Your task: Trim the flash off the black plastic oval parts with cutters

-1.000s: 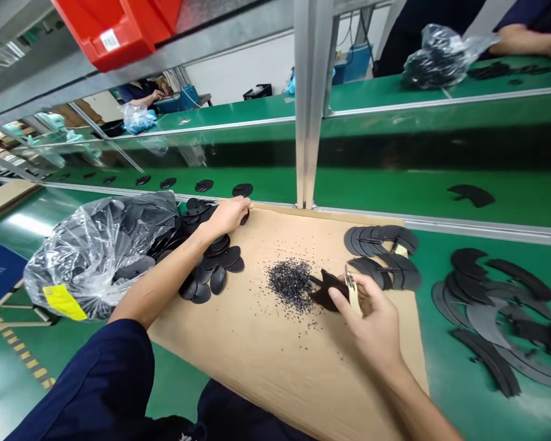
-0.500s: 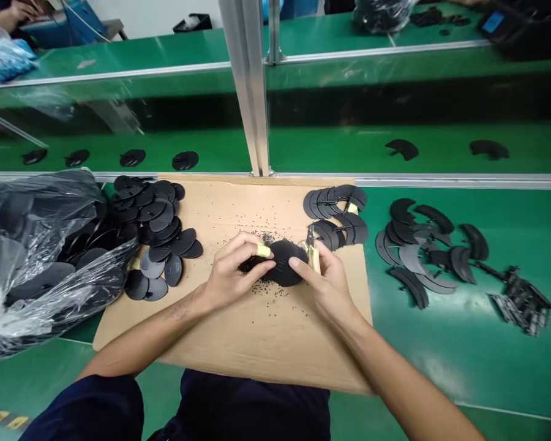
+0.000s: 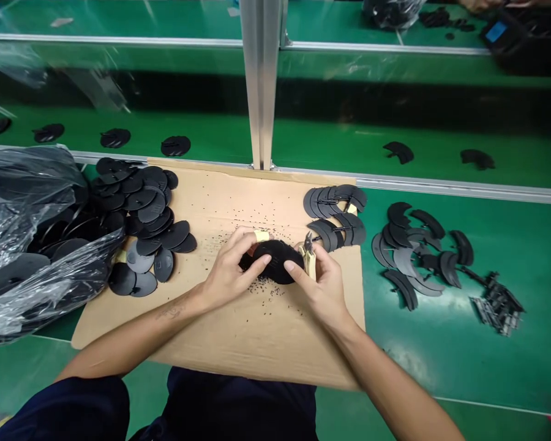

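A black round plastic disc is held between both hands over the middle of a brown cardboard sheet. My left hand pinches the disc's left edge, with a yellow finger cot on one fingertip. My right hand touches the disc's right edge and grips small cutters with yellow handles. Tiny black trimmings lie scattered under the disc.
A heap of black discs spills from a clear plastic bag at the left. Cut black pieces sit at the cardboard's right edge, more curved pieces and scrap on the green table. Discs ride the conveyor behind a metal post.
My left hand left the disc heap and brought a disc to the middle, where both hands now hold it. The view has tilted down and shifted left a little.
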Motion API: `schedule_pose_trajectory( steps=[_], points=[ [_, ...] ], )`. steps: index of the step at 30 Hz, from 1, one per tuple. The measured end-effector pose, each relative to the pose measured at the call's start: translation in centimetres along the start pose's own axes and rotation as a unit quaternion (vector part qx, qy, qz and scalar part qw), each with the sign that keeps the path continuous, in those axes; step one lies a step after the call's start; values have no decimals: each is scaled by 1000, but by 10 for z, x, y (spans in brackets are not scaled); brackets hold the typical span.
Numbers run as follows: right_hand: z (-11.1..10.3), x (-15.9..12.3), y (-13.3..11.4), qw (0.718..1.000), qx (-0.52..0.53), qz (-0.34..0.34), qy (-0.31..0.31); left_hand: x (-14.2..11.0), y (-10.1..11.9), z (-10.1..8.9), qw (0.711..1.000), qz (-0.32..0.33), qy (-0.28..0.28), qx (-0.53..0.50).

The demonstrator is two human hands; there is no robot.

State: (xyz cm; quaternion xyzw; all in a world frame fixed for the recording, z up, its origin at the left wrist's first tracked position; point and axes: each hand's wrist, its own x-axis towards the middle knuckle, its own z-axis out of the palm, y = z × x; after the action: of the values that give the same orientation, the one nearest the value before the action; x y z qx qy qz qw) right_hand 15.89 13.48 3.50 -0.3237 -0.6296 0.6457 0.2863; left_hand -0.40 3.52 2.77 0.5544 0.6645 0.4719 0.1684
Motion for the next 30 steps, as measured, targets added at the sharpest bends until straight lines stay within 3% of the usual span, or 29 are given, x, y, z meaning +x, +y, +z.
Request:
schedule_pose_trajectory(
  steps=[4,8,11,14,19,25,30],
  points=[
    [0,-1,1,1000,-4,4,6,-5,-4,9,988,-80,-55,-122],
    [-2,-6,2,999,-24,-23,6,-9,-1,12,980,-89,-36,-172],
    [-7,-9,4,995,-87,-57,4,-11,-2,7,992,-48,-16,-113],
    [-14,-10,4,974,-191,-122,8,-11,-6,2,999,34,-22,-35],
    [-19,-10,4,929,-302,-204,-66,-14,-11,2,988,150,-25,17],
    [-12,-15,5,945,-265,-186,-40,-13,-9,1,998,63,-1,-8],
    [-9,-15,7,957,-228,-177,-41,-8,-3,-1,995,56,-17,-77]
  ],
)
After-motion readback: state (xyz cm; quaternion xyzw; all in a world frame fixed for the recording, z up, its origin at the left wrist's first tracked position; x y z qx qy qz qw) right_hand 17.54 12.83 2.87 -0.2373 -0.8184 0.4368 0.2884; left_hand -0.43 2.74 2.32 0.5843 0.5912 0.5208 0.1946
